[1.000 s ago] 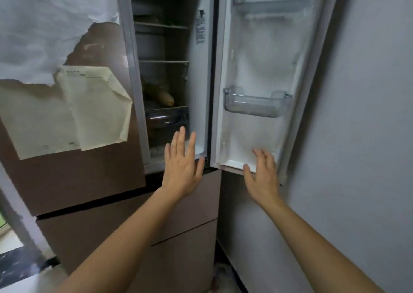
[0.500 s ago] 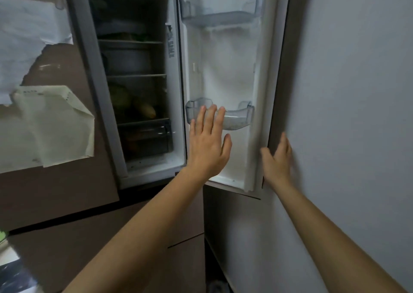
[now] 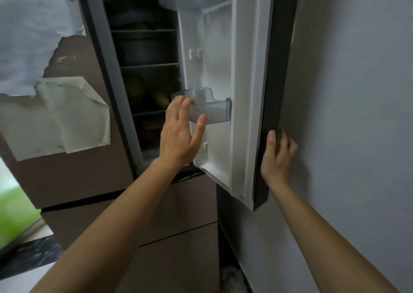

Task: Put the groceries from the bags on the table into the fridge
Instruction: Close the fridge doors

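At four o'clock my right hand (image 3: 277, 156) grips the fridge door (image 3: 245, 91) edge, likely steadying it, while my straight-fingered left hand (image 3: 181, 131) reaches the door bin (image 3: 212, 109).

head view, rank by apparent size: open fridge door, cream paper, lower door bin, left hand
1. fridge door
2. cream paper
3. left hand and lower door bin: look about alike, and the hand is nearer the camera, so unranked

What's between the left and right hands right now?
The open fridge door: white inner liner and dark edge fill the gap, head view. The left hand is at its clear door bin; the right hand grips its outer edge.
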A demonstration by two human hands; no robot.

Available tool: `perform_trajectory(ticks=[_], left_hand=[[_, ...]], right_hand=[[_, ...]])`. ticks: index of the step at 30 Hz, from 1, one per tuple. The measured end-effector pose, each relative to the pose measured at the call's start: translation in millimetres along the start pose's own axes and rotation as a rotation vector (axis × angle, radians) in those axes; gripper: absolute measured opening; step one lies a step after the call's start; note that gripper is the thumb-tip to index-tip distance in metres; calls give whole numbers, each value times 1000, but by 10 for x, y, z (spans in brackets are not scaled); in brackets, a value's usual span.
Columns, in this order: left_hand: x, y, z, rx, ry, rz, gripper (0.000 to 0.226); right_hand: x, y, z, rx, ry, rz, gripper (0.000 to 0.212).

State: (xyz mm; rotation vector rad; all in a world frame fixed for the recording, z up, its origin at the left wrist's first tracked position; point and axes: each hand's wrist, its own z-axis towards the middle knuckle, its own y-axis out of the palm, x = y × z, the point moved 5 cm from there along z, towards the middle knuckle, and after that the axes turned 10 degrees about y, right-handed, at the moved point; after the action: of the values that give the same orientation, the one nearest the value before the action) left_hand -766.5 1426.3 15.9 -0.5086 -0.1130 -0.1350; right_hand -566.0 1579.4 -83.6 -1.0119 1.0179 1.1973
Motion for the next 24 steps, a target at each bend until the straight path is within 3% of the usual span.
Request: perform_trajectory(ticks=[3,6,9,13,15,24], left_hand=[[-270,-257,-128,-40,-99,-46,61],[-492,-511,-284,-94,-152,26,61],[-632,-698,-489,-238,-87,60,67],[-816,-776,-776,-561,97,156,72],[-939,-813,-894,-638,127,266,72],[-1939,-1062,-1165,-706,-229,518,82]], right_hand=[[-30,238,-328,-160,35,9,100],[-106,458,-714,-166,-54,-8,88],[-207,726,-988,-171,-197,-64,72],[-317,1130,-1287,-247,-334,-148,71],[-377,1323,-1426,-277,-401,-230,73],[-427,2201,-1665,-403,-483,-436,80]])
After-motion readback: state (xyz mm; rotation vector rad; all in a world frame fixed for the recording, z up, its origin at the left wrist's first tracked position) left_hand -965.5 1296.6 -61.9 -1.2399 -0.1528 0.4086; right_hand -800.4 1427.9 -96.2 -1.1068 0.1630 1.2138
